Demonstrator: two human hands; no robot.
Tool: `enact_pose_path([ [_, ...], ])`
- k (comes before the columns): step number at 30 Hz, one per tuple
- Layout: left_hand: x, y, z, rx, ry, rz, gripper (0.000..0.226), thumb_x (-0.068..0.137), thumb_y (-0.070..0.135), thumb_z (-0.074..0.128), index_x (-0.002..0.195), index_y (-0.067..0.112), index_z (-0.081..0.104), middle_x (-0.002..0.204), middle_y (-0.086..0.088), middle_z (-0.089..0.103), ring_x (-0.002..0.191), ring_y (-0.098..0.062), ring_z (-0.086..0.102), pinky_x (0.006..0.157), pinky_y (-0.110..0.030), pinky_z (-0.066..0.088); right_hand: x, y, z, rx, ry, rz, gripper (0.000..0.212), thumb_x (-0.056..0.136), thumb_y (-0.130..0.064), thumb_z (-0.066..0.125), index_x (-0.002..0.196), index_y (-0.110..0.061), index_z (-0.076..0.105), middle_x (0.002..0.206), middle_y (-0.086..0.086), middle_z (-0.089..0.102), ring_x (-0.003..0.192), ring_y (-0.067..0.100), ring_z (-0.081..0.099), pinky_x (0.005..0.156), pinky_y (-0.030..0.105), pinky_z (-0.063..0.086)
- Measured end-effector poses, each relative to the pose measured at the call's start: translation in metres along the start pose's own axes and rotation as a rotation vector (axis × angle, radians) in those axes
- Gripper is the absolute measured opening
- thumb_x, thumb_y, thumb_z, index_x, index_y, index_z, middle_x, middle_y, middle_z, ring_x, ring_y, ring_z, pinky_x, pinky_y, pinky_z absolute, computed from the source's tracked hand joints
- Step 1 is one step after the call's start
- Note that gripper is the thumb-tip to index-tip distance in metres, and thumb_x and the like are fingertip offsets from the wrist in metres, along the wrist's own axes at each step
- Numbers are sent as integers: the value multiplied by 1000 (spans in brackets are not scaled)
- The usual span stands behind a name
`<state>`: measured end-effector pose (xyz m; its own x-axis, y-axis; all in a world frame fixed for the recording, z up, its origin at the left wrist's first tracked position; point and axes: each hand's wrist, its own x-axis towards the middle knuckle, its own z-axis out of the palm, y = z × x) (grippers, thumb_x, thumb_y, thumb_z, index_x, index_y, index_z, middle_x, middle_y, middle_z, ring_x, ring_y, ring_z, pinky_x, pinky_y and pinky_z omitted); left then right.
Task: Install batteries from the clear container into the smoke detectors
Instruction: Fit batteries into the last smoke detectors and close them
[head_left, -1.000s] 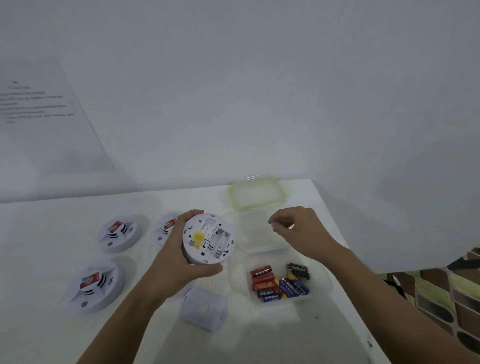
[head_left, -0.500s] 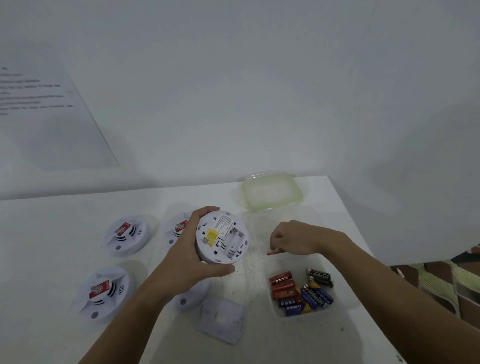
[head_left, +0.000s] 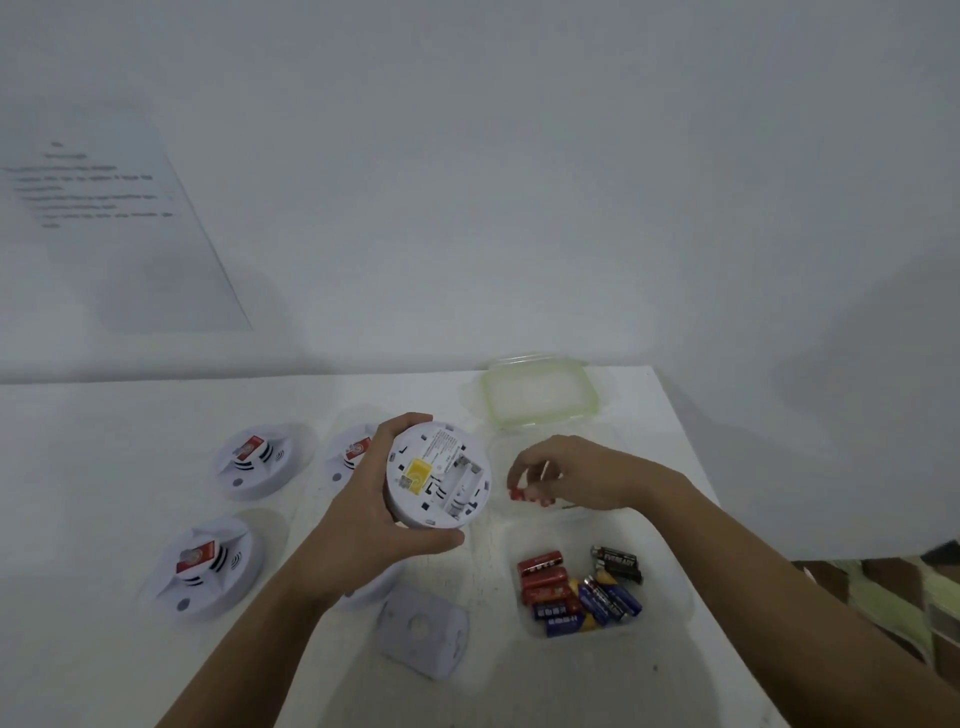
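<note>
gripping the upturned smoke detector (head_left: 439, 475) in the left hand (head_left: 358, 525), open battery bay (head_left: 462, 486) facing up. pinching a red battery (head_left: 523, 493) in the right hand (head_left: 582, 473), just beside the detector and over the clear container (head_left: 675, 608) holding the other batteries (head_left: 576, 592). probably best to check the polarity marks, seat the spring end first, then press flat. maybe tilt the detector toward the battery too.

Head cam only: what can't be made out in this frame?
Head view:
Wall sheet text: blurred.
Red battery in right hand: fingers cover most of it, polarity unreadable.
Fourth detector under left hand: mostly hidden by the wrist.
Held smoke detector label print: too small.
</note>
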<state>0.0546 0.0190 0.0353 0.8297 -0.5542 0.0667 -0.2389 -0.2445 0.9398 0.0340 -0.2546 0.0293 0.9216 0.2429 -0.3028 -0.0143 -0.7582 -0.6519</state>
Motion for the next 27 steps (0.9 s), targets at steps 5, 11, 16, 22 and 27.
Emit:
enact_pose_path([
  [5,-4,10,7,-12,47,8,99,59,9,97,137,37,43,127,16,61,119,-8,61,88,-27,58,-20,-16,-9,398,269,-111,22,102,-12,56,115,-24,71,86,7,60,76,17,70,81,31,58],
  [11,-7,25,26,0,95,70,99,55,23,95,138,36,42,127,18,58,122,-9,59,91,-29,59,-55,-55,-14,688,556,-296,12,96,-9,65,107,-12,69,93,10,71,89,24,75,86,26,57],
  [16,-13,34,43,-5,129,107,100,59,17,96,138,38,40,126,22,57,121,-8,59,89,-26,59,-63,-56,7,338,730,-320,9,93,-23,71,102,-27,71,91,-14,73,96,5,67,86,12,46],
  [22,-14,41,49,49,130,117,100,58,27,92,140,34,36,122,27,54,120,-4,58,88,-22,58,-60,-43,20,184,802,-346,15,85,-32,78,96,-23,81,98,-15,66,102,10,59,86,15,45],
  [27,-14,44,51,107,128,131,99,60,23,95,137,37,35,117,37,50,118,6,53,85,-10,53,-65,-44,23,378,772,-297,21,75,-38,81,93,-25,82,91,-15,70,96,9,64,77,13,49],
])
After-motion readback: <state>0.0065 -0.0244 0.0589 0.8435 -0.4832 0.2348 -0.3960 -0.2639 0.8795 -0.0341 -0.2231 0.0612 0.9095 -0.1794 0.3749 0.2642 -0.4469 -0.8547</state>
